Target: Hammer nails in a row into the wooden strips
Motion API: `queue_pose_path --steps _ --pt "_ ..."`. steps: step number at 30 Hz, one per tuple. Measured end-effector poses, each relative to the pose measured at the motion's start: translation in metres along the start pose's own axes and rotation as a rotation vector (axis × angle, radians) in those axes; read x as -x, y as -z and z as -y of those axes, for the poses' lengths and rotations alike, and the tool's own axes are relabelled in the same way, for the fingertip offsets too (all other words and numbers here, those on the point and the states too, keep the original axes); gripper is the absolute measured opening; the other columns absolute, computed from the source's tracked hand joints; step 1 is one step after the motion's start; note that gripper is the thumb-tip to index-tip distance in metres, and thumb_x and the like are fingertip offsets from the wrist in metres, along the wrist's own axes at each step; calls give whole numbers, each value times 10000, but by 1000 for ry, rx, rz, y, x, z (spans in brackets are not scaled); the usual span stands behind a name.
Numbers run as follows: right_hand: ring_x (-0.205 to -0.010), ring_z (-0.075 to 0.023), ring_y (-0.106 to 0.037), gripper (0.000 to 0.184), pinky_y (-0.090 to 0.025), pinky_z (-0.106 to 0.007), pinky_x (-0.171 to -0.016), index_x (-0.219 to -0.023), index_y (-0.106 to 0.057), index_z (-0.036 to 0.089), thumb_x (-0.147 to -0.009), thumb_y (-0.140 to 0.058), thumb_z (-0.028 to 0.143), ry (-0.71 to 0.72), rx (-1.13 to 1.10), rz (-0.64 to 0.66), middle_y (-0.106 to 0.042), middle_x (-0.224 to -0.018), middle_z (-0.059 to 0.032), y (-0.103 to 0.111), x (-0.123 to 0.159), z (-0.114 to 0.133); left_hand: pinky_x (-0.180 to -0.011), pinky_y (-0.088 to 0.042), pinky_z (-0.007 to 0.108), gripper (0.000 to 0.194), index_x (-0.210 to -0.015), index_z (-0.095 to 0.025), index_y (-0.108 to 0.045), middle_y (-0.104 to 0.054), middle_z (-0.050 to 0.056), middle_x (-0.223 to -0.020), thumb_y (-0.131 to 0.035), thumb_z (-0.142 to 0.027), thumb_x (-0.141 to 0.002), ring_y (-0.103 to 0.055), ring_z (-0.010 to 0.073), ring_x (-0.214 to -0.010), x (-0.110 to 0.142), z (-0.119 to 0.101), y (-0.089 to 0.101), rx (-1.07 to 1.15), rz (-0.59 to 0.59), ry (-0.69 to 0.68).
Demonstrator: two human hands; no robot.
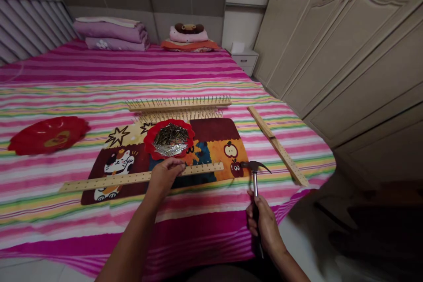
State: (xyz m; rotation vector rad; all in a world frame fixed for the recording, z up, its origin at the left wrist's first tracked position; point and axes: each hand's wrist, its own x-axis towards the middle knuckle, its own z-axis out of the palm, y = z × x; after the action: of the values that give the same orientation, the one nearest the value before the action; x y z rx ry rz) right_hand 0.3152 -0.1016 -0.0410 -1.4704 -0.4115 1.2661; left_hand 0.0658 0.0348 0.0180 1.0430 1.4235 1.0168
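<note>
In my right hand (262,220) is a claw hammer (254,178), held upright by its dark handle with the head level with the mat. My left hand (165,177) is over a long wooden strip (115,180) with rows of holes, its fingers pinched together just above the wood. Whatever sits between those fingertips is too small to make out. Several nails stand in the strip's right part. Just beyond my left hand, a red scalloped dish (150,141) holds a heap of loose nails (170,139). A patterned mat (228,128) lies beneath the dish and strip.
Behind the dish lie wooden strips studded with upright nails (180,107). Two more wooden strips (280,147) lie at the right of the bed. A red tray (49,135) is at the left. Folded bedding (112,34) sits at the far end; wardrobes (346,53) line the right.
</note>
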Motion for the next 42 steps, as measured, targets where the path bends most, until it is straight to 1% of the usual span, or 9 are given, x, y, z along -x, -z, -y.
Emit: queue_pose_path --steps 5,14,23,26,29,32,34,38,42 --pt "-302 -34 -287 451 -209 -115 -253 -1057 -550 227 -752 -546 559 -1 -8 -1 -445 -492 105 0 -2 -2 -521 -400 223 233 -662 -178 -630 -600 -31 -548 -657 -378 -544 -507 102 -514 -2 6 0 -198 -44 -61" --pt "-311 -35 -294 457 -221 -118 -263 -1056 -554 222 -752 -551 563 14 -7 9 -450 -508 103 0 1 1 -514 -398 229 217 -671 -194 -617 -598 -32 -558 -608 -393 -586 -507 113 -509 0 7 3 -313 -63 -94" --pt "-312 -33 -268 428 -184 -133 -284 -1088 -547 234 -790 -511 539 32 60 6 -422 -541 101 -6 14 5 -650 -440 255 100 -641 -223 -639 -650 -21 -675 -582 -304 -638 -578 147 -646 6 3 -3 -583 -148 -233" --pt "-333 -54 -302 428 -208 -164 -308 -1154 -519 236 -830 -470 511 65 167 93 -432 -557 87 -16 29 22 -658 -442 259 101 -651 -225 -645 -650 -18 -701 -578 -301 -653 -582 151 -665 5 6 -2 -601 -138 -265" --pt "-425 -95 -376 419 -279 -202 -381 -1158 -539 191 -864 -441 473 198 373 278 -439 -551 63 -32 40 46 -657 -440 258 102 -657 -224 -648 -646 -16 -711 -573 -292 -666 -584 149 -673 5 8 -2 -607 -124 -280" --pt "-474 -102 -348 370 -281 -222 -438 -1144 -560 185 -895 -418 419 331 582 484 -368 -536 71 -54 40 67 -666 -435 260 101 -664 -219 -650 -640 -10 -719 -573 -282 -680 -588 149 -690 6 10 -3 -622 -123 -300" --pt "-476 -99 -320 347 -267 -229 -448 -1165 -546 195 -914 -397 381 392 662 565 -347 -548 74 -68 38 76 -667 -431 256 88 -663 -220 -646 -635 -13 -714 -577 -269 -685 -583 144 -686 6 12 -3 -624 -125 -319" --pt "-482 -108 -356 336 -284 -235 -466 -1171 -545 189 -922 -377 340 460 791 598 -391 -562 60 -89 34 85 -630 -409 237 71 -650 -220 -627 -601 -24 -667 -575 -237 -695 -557 128 -653 5 15 -4 -632 -118 -362" --pt "-490 -112 -374 315 -293 -234 -471 -1107 -591 181 -905 -399 327 448 841 621 -417 -565 49 -92 36 88 -595 -386 233 97 -593 -211 -583 -556 -33 -618 -573 -226 -689 -532 122 -616 5 14 -3 -657 -127 -374"
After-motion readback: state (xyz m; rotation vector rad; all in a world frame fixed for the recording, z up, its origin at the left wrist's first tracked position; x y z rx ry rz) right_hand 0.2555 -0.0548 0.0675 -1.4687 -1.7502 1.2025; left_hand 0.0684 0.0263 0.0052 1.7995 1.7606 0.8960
